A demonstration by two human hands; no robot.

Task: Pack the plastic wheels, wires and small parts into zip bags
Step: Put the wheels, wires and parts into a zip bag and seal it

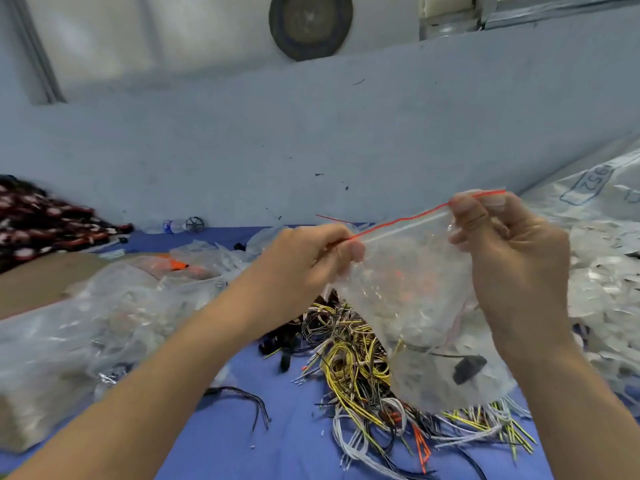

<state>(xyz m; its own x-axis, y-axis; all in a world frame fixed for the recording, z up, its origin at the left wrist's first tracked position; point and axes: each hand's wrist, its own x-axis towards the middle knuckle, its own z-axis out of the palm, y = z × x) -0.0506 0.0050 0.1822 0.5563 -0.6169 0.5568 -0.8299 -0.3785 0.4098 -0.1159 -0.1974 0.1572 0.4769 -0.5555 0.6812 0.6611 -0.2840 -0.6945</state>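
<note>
Blue sheet point(242, 445) underneath; both arms raised, left hand point(308, 261) and right hand point(509, 258) pinching the bag's point(415, 289) red-lined top between them, wires point(363, 368) below.

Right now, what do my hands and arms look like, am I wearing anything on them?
Your left hand and right hand are bare: no gloves, rings, watch or bracelet visible. Both forearms are uncovered to the frame's edge, with no sleeves in view.

The zip bag point(415, 271) is clear, red-lined along its top. Below the bag, wires point(356, 368) show yellow, white, black and orange on a blue sheet point(242, 445). Far left of the bag, a black cloth point(41, 220) carries red-and-white patches.
</note>
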